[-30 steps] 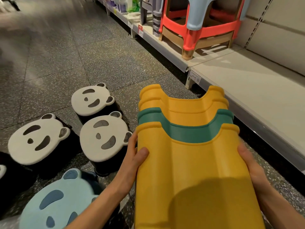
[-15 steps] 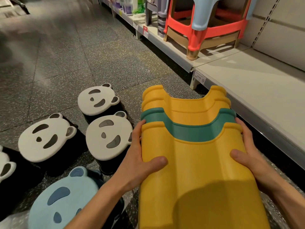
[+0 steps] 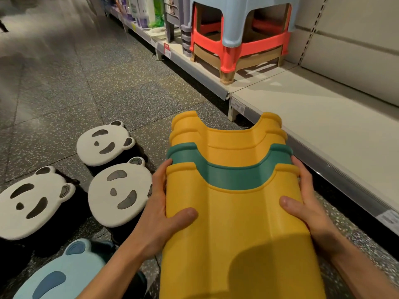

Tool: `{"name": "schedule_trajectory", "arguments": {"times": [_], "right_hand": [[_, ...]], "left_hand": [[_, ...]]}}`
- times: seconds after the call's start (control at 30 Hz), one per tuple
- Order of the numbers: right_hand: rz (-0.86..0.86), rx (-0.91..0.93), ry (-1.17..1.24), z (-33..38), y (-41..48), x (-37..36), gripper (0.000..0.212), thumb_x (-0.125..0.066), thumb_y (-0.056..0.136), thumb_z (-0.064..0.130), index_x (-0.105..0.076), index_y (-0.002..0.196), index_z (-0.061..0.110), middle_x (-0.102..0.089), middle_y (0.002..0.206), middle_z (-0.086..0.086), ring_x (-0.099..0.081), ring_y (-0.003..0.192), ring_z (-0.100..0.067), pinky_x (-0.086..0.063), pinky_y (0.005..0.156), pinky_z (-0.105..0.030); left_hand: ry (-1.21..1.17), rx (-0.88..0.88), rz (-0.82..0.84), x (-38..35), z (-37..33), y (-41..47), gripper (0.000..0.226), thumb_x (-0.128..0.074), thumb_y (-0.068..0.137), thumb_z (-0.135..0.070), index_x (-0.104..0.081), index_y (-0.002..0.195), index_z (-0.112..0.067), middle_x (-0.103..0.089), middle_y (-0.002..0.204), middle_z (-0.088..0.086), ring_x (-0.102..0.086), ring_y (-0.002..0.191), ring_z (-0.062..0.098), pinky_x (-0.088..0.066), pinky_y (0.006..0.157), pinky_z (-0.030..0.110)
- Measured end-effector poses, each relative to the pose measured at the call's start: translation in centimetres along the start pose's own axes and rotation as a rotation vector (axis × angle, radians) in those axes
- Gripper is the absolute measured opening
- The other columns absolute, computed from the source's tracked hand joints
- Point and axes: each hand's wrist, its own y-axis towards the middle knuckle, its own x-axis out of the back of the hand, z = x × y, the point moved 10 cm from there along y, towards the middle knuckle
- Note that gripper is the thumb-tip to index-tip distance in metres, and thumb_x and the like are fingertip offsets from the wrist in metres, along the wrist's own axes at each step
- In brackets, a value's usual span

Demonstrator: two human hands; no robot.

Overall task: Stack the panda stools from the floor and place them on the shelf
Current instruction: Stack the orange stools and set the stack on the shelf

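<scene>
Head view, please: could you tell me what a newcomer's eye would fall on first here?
First, the nested stack of yellow and green plastic stools in the centre foreground, gripped by the left hand and right hand. To its left, white panda-faced stools and a pale blue one stand on the speckled floor. A red, blue and tan stool stack sits on the cream shelf, upper right.

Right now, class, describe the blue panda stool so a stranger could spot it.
On the grey floor, left of the held yellow stack, sit panda stools. The blue panda stool is nearest the viewer. The other panda stools are white; it alone is blue.
</scene>
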Motion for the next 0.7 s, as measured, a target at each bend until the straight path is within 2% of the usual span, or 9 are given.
{"name": "schedule_trajectory", "arguments": {"times": [0.07, 0.17, 0.23, 0.3, 0.4, 0.53, 0.7], "right_hand": [[-0.015, 0.027, 0.026, 0.6, 0.1, 0.2, 0.101, -0.080, 0.068, 0.045, -0.026, 0.150, 0.068, -0.059, 0.137, 0.030, -0.067, 0.122, -0.012, -0.062, 0.086, -0.029], [-0.039, 0.070, 0.029, 2.5, 0.9, 0.6, 0.106, -0.080, 0.070, 0.042, -0.022, 0.156, 0.059, -0.059, 0.137, 0.029, -0.067, 0.121, -0.011, -0.061, 0.086, -0.029], [-0.040, 0.104, 0.013, 4.6, 1.7, 1.1, 0.104, -0.080, 0.071, 0.046, -0.020, 0.156, 0.059, -0.056, 0.142, 0.027, -0.066, 0.124, -0.011, -0.061, 0.090, -0.033], [-0.056, 0.135, 0.006, 7.1, 2.4, 1.8, 0.104, -0.080, 0.070, 0.050, -0.021, 0.155, 0.061, -0.050, 0.150, 0.019, -0.065, 0.125, -0.013, -0.061, 0.093, -0.041], [-0.087, 0.190, 0.034, 11.2, 3.4, 3.2, 0.104, -0.080, 0.070, 0.048, -0.021, 0.155, 0.059, -0.045, 0.156, 0.007, -0.065, 0.125, -0.019, -0.059, 0.096, -0.049], [-0.124, 0.255, 0.081, 16.5, 3.7, 5.6, 0.099, -0.082, 0.071, 0.046, -0.027, 0.152, 0.062, -0.049, 0.154, 0.004, -0.067, 0.123, -0.021, -0.062, 0.090, -0.043], [-0.189, 0.254, 0.143, 20.0, 3.6, 9.1, 0.100, -0.086, 0.064, 0.052, -0.030, 0.146, 0.068, -0.056, 0.147, 0.012, -0.070, 0.120, -0.021, -0.060, 0.094, -0.053]], "left_hand": [[-0.002, -0.028, -0.009, 0.1, -0.8, 0.5, 0.121, -0.083, 0.060, -0.082, -0.015, 0.158, -0.059, -0.052, 0.145, -0.033, -0.064, 0.128, 0.004, -0.061, 0.091, 0.023], [0.001, -0.081, -0.014, 0.4, -2.6, 2.0, 0.121, -0.084, 0.058, -0.082, -0.018, 0.158, -0.059, -0.052, 0.149, -0.025, -0.064, 0.130, 0.008, -0.057, 0.097, 0.035], [0.001, -0.114, -0.002, 0.4, -4.5, 3.4, 0.120, -0.084, 0.056, -0.083, -0.020, 0.155, -0.061, -0.052, 0.150, -0.023, -0.063, 0.130, 0.008, -0.055, 0.098, 0.038], [0.010, -0.152, 0.007, 0.2, -6.9, 5.1, 0.113, -0.085, 0.057, -0.080, -0.023, 0.151, -0.066, -0.052, 0.150, -0.024, -0.062, 0.131, 0.007, -0.054, 0.099, 0.037], [0.015, -0.221, 0.025, -0.3, -11.3, 7.6, 0.099, -0.083, 0.063, -0.060, -0.027, 0.144, -0.071, -0.052, 0.145, -0.034, -0.061, 0.130, 0.001, -0.056, 0.098, 0.028], [0.042, -0.264, 0.064, -1.8, -17.4, 10.1, 0.110, -0.083, 0.053, -0.084, -0.023, 0.145, -0.070, -0.051, 0.138, -0.043, -0.065, 0.123, -0.001, -0.061, 0.089, 0.021], [0.033, -0.286, 0.108, -4.5, -22.2, 12.9, 0.111, -0.087, 0.055, -0.074, -0.028, 0.149, -0.065, -0.054, 0.146, -0.020, -0.070, 0.118, 0.009, -0.065, 0.087, 0.035]]}}
